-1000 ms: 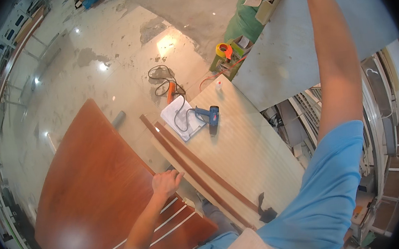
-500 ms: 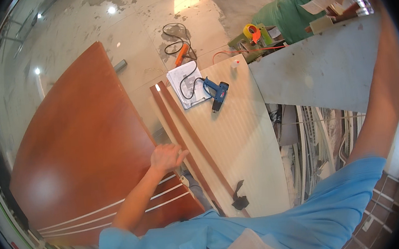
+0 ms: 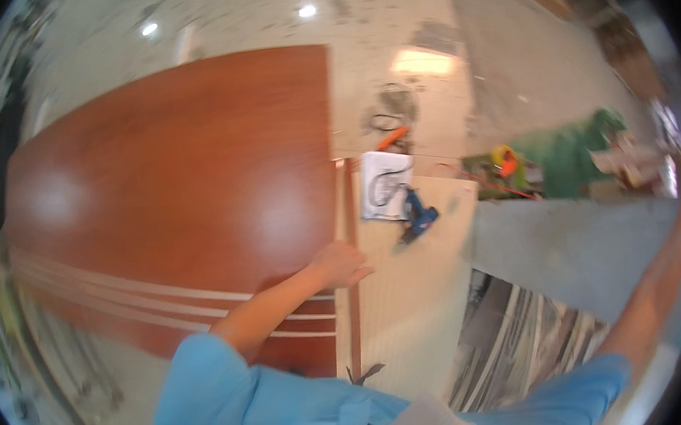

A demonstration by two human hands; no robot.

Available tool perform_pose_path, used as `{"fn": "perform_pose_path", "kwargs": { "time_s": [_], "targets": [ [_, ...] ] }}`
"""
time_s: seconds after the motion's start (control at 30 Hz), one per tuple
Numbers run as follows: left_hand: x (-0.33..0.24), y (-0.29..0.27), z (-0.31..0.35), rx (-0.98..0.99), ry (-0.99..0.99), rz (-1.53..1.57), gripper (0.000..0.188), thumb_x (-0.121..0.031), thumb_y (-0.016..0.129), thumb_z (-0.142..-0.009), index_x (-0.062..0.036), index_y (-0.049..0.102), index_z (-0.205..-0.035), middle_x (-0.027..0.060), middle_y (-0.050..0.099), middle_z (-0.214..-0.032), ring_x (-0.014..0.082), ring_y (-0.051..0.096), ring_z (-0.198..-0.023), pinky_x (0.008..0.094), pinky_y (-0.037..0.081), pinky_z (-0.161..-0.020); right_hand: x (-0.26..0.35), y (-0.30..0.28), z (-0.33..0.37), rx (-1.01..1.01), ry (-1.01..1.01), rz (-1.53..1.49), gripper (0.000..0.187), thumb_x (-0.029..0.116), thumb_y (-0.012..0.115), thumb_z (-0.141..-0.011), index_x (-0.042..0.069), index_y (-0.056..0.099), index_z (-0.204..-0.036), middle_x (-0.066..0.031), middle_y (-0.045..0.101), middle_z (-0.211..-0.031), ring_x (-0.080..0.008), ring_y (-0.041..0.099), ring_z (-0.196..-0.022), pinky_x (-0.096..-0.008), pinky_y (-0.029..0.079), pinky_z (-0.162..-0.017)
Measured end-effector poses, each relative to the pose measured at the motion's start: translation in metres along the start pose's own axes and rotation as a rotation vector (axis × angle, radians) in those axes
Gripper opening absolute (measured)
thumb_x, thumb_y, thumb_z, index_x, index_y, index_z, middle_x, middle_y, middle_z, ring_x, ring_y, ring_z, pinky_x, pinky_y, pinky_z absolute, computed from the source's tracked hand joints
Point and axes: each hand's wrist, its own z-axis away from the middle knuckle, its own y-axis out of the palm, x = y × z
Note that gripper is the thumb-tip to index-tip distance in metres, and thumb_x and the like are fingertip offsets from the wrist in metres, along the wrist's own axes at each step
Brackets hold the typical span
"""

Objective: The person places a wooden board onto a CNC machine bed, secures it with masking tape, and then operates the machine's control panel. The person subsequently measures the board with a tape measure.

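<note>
My left hand [image 3: 337,264] is over the right edge of a large reddish-brown wood panel [image 3: 189,170]. Its fingers look bent and closed, with their tips hidden by blur; what they hold, if anything, I cannot make out. Beside the hand, a narrow brown strip [image 3: 356,309] runs along the pale bench board [image 3: 407,304]. White stripes [image 3: 201,294] cross the panel's near part. My right arm [image 3: 651,285] reaches far out to the right, and its hand is lost at the dark picture rim.
On the pale board are a blue heat gun [image 3: 417,220], papers [image 3: 378,176] and a dark scrap [image 3: 366,374]. An orange-handled corded tool [image 3: 392,139] lies beyond. To the right are a grey sheet [image 3: 573,239], a green sack [image 3: 569,158], tape [image 3: 504,159] and stacked offcuts [image 3: 524,334].
The view has swung left, so the panel and bench appear turned and shifted right. My left hand stays near the panel's edge; my right arm remains stretched out.
</note>
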Motion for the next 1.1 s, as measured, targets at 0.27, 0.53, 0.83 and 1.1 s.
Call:
{"fn": "perform_pose_path", "kwargs": {
  "time_s": [0.27,0.53,0.83,1.1],
  "targets": [
    [0.004,-0.012,-0.006,-0.069,0.062,0.145,0.032,-0.037,0.069,-0.091,-0.008,0.068,-0.077,0.0129,0.067,-0.071,0.0315,0.065,-0.067,0.0423,0.049,-0.064,0.036,0.004,0.099,0.269,0.186,-0.043,0.046,0.041,0.056,-0.096,0.011,0.066,-0.13,-0.027,0.065,-0.127,-0.0423,0.063,-0.117,-0.0493,0.048,-0.102],
    [-0.002,-0.012,-0.008,-0.128,0.047,0.158,0.026,-0.033,0.071,-0.089,-0.008,0.07,-0.083,0.0099,0.068,-0.072,0.0276,0.066,-0.068,0.0395,0.049,-0.065,0.104,0.007,0.163,0.121,0.376,0.042,0.057,0.05,0.051,-0.095,0.01,0.059,-0.135,-0.0217,0.058,-0.135,-0.0427,0.054,-0.128,-0.0544,0.048,-0.103],
    [-0.004,-0.016,-0.007,-0.082,0.035,0.075,0.025,-0.033,0.071,-0.089,-0.009,0.07,-0.083,0.0094,0.07,-0.076,0.0277,0.066,-0.068,0.039,0.049,-0.065,0.087,0.039,0.217,-0.264,0.564,-0.062,0.068,0.047,0.059,-0.084,0.001,0.057,-0.135,-0.0266,0.057,-0.135,-0.0429,0.056,-0.126,-0.0525,0.047,-0.102],
    [-0.003,-0.01,-0.005,-0.122,0.005,0.168,0.03,-0.037,0.07,-0.09,-0.0088,0.069,-0.078,0.0113,0.068,-0.071,0.0304,0.066,-0.066,0.0423,0.051,-0.06,0.141,-0.022,0.248,-0.493,0.501,-0.244,0.067,0.046,0.067,-0.085,-0.002,0.059,-0.131,-0.0212,0.065,-0.124,-0.0354,0.063,-0.113,-0.0445,0.049,-0.099]
  ]
}}
